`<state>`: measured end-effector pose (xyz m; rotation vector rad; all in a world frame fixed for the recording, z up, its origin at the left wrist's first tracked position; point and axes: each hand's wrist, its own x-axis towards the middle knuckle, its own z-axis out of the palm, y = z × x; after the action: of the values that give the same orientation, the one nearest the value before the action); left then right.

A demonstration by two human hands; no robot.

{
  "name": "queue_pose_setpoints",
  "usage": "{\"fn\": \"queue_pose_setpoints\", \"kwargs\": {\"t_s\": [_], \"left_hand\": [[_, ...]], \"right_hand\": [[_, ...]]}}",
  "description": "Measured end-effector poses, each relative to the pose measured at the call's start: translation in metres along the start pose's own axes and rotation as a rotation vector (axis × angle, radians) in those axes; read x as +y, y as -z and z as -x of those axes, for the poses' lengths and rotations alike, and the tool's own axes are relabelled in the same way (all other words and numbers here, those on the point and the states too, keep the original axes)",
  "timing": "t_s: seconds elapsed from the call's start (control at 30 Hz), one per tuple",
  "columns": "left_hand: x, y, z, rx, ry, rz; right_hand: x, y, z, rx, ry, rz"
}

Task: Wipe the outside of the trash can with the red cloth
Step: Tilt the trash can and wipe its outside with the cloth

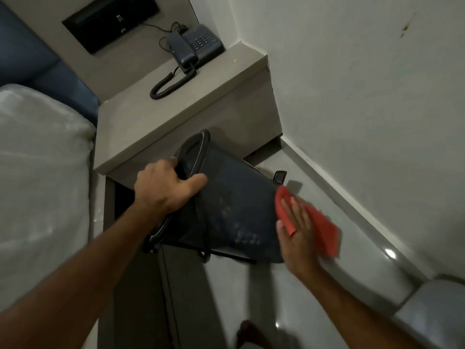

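A black trash can (234, 207) is tipped on its side above the floor, its rim toward me and its base pointing right. My left hand (163, 187) grips the rim, thumb outside and fingers inside the opening. My right hand (299, 238) presses the red cloth (319, 225) flat against the can's base end, the cloth partly folded over my fingers. Pale dusty smears show on the can's side. A black pedal (280, 177) sticks out near the base.
A grey nightstand (176, 122) stands directly behind the can, carrying a dark corded telephone (196, 46). A bed with pale covers (42, 172) lies at left. White wall (364, 96) and skirting close in on the right. Glossy tile floor (251, 298) lies below, with my foot (251, 333) near the bottom edge.
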<state>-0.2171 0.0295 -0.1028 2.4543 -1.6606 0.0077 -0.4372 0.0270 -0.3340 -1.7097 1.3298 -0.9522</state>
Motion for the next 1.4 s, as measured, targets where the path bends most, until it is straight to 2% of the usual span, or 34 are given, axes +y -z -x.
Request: {"fn": "queue_pose_setpoints", "kwargs": {"t_s": [0.07,0.1,0.2,0.27,0.33,0.4,0.47,0.53,0.6,0.7,0.83,0.9,0.97,1.0,1.07,1.23,1.33,1.4], "left_hand": [[0.006,0.001,-0.002,0.001,0.017,-0.008],[0.009,0.001,-0.003,-0.003,0.022,-0.01],[0.016,-0.004,-0.006,-0.001,0.048,-0.021],[0.016,-0.002,-0.01,0.013,0.044,-0.036],[0.008,0.005,-0.01,-0.114,-0.029,-0.056],[-0.006,0.009,-0.001,-0.338,-0.109,-0.066],[-0.019,0.009,0.011,-0.429,-0.169,-0.127],[-0.03,0.009,0.015,-0.405,-0.144,-0.08],[-0.036,0.009,0.016,-0.313,-0.061,-0.018],[-0.036,0.007,0.013,-0.226,0.084,-0.014],[-0.043,0.009,0.009,-0.296,0.152,0.046],[-0.045,0.01,0.007,-0.294,0.131,0.033],[-0.039,0.01,0.003,-0.257,0.094,-0.024],[-0.035,0.009,0.0,-0.235,0.063,-0.048],[-0.024,0.008,-0.009,-0.205,0.028,-0.089],[-0.002,0.004,-0.026,-0.136,0.011,-0.188],[0.003,0.004,-0.028,-0.146,-0.01,-0.212],[0.003,0.006,-0.027,-0.135,-0.007,-0.234]], "right_hand": [[-0.004,0.006,-0.021,-0.016,-0.209,-0.046],[-0.022,0.003,-0.033,0.0,-0.206,-0.068],[-0.096,-0.019,-0.051,-0.003,0.04,-0.266],[-0.121,-0.024,-0.05,-0.063,0.099,-0.322],[-0.12,-0.02,-0.049,-0.058,0.1,-0.302],[-0.114,-0.014,-0.057,-0.069,0.097,-0.279],[-0.117,-0.014,-0.065,-0.126,0.098,-0.252],[-0.126,-0.02,-0.071,-0.192,0.112,-0.233],[-0.138,-0.023,-0.075,-0.227,0.13,-0.282],[-0.139,-0.024,-0.066,-0.267,0.246,-0.351],[-0.081,-0.018,-0.032,-0.254,0.402,-0.169],[-0.049,-0.006,-0.038,-0.174,0.315,-0.132],[-0.034,0.003,-0.059,-0.052,0.101,-0.111],[-0.036,0.004,-0.069,-0.011,0.008,-0.061],[-0.057,-0.003,-0.084,-0.029,-0.04,0.048],[-0.104,-0.018,-0.079,-0.213,0.272,-0.177],[-0.066,-0.004,-0.064,-0.227,0.434,-0.019],[-0.03,0.01,-0.064,-0.198,0.385,0.068]]}}
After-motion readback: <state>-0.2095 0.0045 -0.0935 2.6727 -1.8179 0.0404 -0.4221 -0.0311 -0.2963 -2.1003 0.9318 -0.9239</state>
